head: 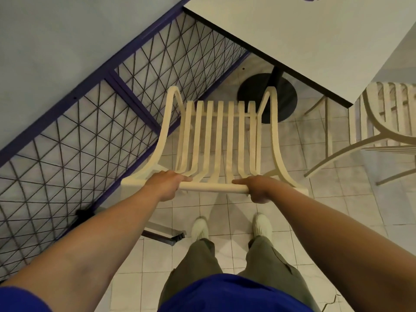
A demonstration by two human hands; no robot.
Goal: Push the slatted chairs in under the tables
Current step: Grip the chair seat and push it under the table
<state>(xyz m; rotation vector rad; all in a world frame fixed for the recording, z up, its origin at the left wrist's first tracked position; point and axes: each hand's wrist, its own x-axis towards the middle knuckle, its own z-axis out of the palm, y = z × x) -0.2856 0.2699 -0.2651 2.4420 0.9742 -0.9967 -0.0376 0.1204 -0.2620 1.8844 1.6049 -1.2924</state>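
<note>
Here, on the near side of the bench [292, 37]: two hands on the top rail [213, 188] of one chair [219, 140]. Left hand [167, 184] toward the rail's left end, right hand [258, 188] toward its right, fingers [183, 178] of both curled round the rail and holding it. About level with each other, so neither hand clearly nearer the bench.

Straight beyond the fingers, toward the bench: seat slats [210, 136] running lengthwise away from the rail, aimed at the bench's black foot [267, 97]. Seat front apparently just short of the bench edge, not yet under it. Edge skewed to the slats, so probably a slight turn needed along with the forward push.

Left of the bench, close beside the chair: a mesh fence [101, 113]. At the bench's right corner: a second chair [387, 122], partly out of view, untouched.

Counted: two hands, two chairs, one bench, one foot, one fence.
</note>
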